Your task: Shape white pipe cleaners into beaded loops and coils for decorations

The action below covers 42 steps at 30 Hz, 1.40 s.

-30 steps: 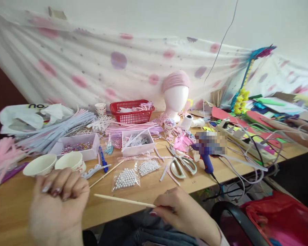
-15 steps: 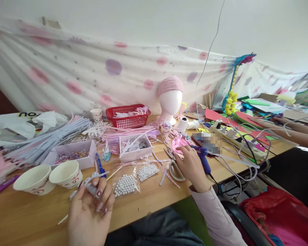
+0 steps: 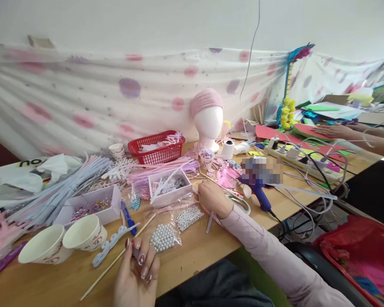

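My left hand (image 3: 139, 268) is palm up at the table's front, fingers curled and thumb closed on a small greyish thing I cannot make out. Beside its fingertips lies a curled pale-blue pipe cleaner (image 3: 110, 247). A thin wooden stick (image 3: 102, 275) runs behind the fingers. Farther right, my right hand (image 3: 213, 198) is low over the table, its fingers bent away and hidden. Next to that wrist are scissors (image 3: 245, 204), partly covered by the hand and sleeve. Two bags of white pearl beads (image 3: 163, 237) lie between my hands.
Paper cups (image 3: 41, 247), a box of coloured gems (image 3: 115, 207) and a blue pen (image 3: 128, 215) stand or lie leftward. A red basket (image 3: 156, 149) and a foam head (image 3: 208, 123) are behind. To the right are a glue gun (image 3: 259, 194), cables, a power strip (image 3: 307, 164) and another person's hands (image 3: 334, 131).
My right hand has moved left and down from near the glue gun. My left hand has shifted right, leaving the curled pipe cleaner in plainer view. The scissors appear farther right.
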### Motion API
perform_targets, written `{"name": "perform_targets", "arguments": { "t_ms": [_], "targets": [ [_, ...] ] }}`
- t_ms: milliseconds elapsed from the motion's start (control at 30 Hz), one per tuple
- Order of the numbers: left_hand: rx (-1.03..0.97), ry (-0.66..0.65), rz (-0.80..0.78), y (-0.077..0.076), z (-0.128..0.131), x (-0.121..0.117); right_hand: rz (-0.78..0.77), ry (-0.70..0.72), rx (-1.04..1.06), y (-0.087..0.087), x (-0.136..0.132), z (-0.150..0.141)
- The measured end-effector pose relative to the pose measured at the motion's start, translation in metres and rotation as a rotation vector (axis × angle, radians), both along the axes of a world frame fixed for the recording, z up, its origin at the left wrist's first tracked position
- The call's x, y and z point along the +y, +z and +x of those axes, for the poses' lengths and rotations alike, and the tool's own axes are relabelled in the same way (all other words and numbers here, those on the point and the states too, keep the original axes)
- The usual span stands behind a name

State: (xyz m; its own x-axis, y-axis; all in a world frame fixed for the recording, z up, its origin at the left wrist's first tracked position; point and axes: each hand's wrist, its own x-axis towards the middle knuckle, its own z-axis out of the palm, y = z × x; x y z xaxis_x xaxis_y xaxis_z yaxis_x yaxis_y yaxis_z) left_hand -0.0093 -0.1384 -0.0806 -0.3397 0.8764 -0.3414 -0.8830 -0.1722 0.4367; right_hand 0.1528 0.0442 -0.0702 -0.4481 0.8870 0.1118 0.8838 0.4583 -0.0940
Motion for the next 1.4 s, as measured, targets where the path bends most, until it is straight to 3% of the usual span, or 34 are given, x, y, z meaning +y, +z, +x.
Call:
{"name": "perform_targets", "arguments": {
  "t_ms": [167,267,500,633,733,800,900,967,1100,1200,1400],
  "targets": [
    [-0.066,0.035,-0.032,0.006,0.008,0.006,0.023,-0.013,0.02,0.007,-0.003,0.021],
    [-0.099,0.025,-0.018,0.002,0.011,0.008,0.069,0.062,0.064,0.021,-0.004,0.023],
    [-0.22,-0.077,0.307,-0.028,-0.006,0.009,0.153,0.537,0.175,0.057,0.016,-0.044],
    [-0.172,-0.104,0.353,-0.039,-0.016,0.007,0.186,0.573,0.233,0.065,0.008,-0.063],
    [-0.134,0.015,0.31,-0.027,-0.013,0.009,0.197,0.5,0.293,0.059,-0.032,-0.054],
    [-0.089,0.161,0.263,-0.013,-0.005,0.013,0.099,0.424,0.309,0.047,-0.067,-0.048],
    [0.017,0.315,0.085,0.007,0.008,0.02,-0.049,0.541,0.279,0.026,-0.109,-0.045],
    [0.056,0.382,0.086,0.014,0.015,0.021,-0.092,0.625,0.313,0.019,-0.124,-0.047],
    [0.153,0.453,0.194,0.014,0.023,0.018,-0.161,0.671,0.425,0.022,-0.133,-0.049],
    [0.193,0.453,0.154,0.013,0.027,0.016,-0.179,0.671,0.448,0.023,-0.135,-0.049],
    [-0.086,0.385,0.151,0.027,0.021,0.01,-0.066,0.693,0.4,0.011,-0.135,-0.051]
  ]
}}
